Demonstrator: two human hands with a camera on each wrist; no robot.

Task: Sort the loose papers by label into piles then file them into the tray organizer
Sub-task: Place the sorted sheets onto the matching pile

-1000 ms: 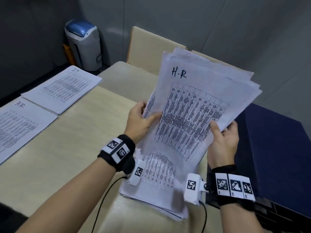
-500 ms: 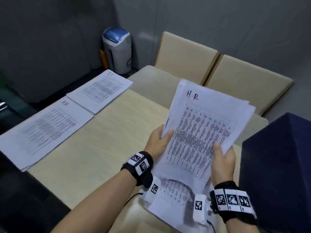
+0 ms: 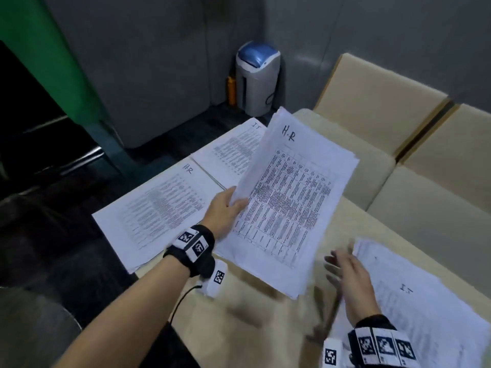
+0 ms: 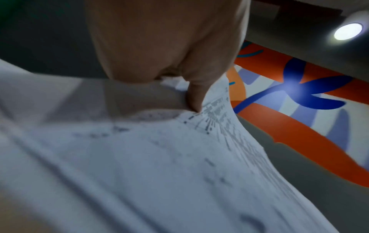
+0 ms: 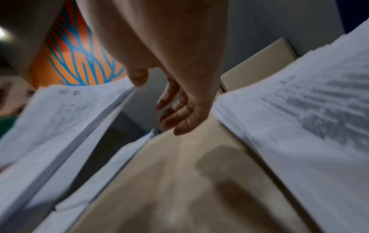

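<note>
White printed sheets headed "H.R" (image 3: pixel 289 205) pinched at their 9 o'clock edge by the left hand (image 3: pixel 224 212), raised above the tabletop (image 3: pixel 255 322). Right hand (image 3: pixel 348 277), blurred, fingers loosely spread, empty, beside the "I.T" stack (image 3: pixel 425 296) at 4 o'clock. "H.R" pile (image 3: pixel 156 208) and "I.T" pile (image 3: pixel 233 152) lie at 10 o'clock.

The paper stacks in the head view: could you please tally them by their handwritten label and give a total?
H.R: 2, the held H.R stack in the left hand and the H.R pile on the table.
I.T: 2, the far I.T pile and the near I.T stack beside the right hand.
Total: 4
</note>
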